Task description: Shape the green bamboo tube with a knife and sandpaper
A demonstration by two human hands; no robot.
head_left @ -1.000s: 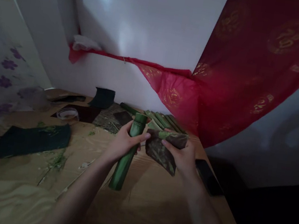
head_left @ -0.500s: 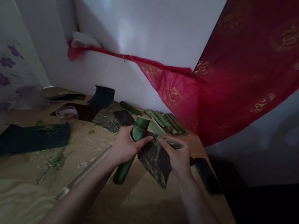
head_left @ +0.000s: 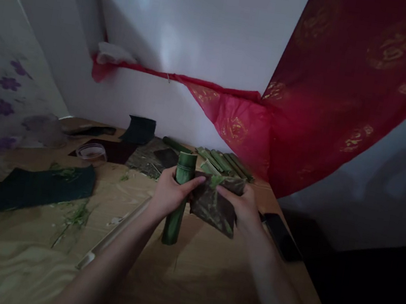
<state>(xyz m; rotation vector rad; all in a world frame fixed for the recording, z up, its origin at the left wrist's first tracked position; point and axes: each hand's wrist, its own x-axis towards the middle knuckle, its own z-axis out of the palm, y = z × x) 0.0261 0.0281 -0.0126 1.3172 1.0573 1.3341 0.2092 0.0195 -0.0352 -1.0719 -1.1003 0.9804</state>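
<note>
We are pressing a mottled leaf (head_left: 213,207) against an upright green bamboo tube (head_left: 175,222).
Our left hand (head_left: 170,198) is curling around the smooth tube at lower centre, which is standing straighter than before; our right hand (head_left: 236,207) is pinching the leaf's folded edge, with one bundle of split bamboo strips (head_left: 222,163) lying just beyond.

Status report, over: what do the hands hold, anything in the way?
Left hand grips upright green bamboo tube. Right hand holds dark mottled leaf sheet. Black phone right, not blocking.
</note>
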